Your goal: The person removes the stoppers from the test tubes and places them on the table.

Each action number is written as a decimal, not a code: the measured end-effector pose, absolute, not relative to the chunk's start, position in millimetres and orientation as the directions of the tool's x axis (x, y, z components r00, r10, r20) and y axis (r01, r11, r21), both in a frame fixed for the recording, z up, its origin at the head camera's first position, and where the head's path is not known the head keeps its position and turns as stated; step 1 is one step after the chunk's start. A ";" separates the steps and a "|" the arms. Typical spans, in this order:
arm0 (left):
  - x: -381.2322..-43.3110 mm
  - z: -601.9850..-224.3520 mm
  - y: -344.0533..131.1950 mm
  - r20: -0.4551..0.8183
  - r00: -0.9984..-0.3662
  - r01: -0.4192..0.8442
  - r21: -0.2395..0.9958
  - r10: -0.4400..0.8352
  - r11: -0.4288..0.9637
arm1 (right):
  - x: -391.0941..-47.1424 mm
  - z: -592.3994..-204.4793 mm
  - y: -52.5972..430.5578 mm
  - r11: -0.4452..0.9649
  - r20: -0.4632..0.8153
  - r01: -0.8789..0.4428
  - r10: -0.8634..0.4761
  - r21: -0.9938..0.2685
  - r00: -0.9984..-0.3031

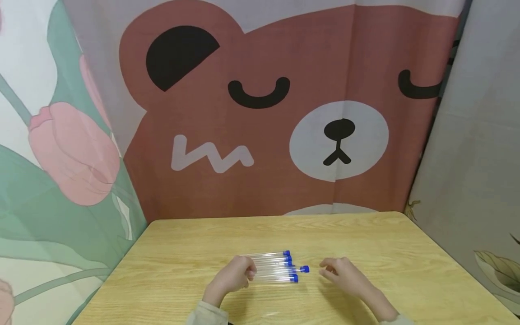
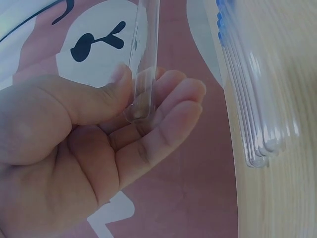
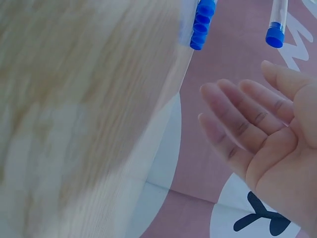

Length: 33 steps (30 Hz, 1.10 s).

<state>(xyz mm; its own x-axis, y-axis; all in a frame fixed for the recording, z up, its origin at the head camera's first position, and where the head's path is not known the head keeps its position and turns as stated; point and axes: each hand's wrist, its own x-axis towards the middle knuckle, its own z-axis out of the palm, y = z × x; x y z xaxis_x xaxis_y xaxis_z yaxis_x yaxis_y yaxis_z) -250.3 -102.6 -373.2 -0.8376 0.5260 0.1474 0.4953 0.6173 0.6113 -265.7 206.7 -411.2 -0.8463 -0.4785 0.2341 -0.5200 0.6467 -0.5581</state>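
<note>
My left hand [image 1: 234, 273] pinches the rounded bottom end of a clear test tube [image 2: 145, 44] between thumb and fingers. In the head view this tube lies across the others, its blue cap [image 1: 304, 269] sticking out to the right of theirs. Several more capped test tubes [image 1: 268, 260] lie side by side on the table, blue caps to the right. My right hand [image 1: 345, 276] is just right of the held tube's cap, fingers loosely bent and nothing in them. The right wrist view shows a gap between its fingertips and that cap [image 3: 275, 37].
The wooden table [image 1: 195, 243] has a light grain and reaches back to a hanging cloth [image 1: 276, 189] with a bear print. A flower-print cloth [image 1: 73, 225] hangs on the left, and a pale cloth [image 1: 467, 180] on the right.
</note>
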 end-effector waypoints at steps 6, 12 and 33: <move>-250.1 -374.2 -101.4 0.142 -0.840 0.483 0.635 0.524 0.603 | -262.0 -408.2 204.4 0.566 0.253 -0.524 -0.489 -0.636 -0.835; -250.0 -377.2 -101.4 0.175 -0.824 0.515 0.630 0.539 0.582 | -259.0 -408.2 199.2 0.465 0.290 -0.544 -0.511 -0.699 -0.809; -249.4 -374.3 -90.8 0.192 -0.800 0.549 0.619 0.568 0.562 | -255.8 -409.5 186.9 0.347 0.455 -0.653 -0.501 -0.673 -0.736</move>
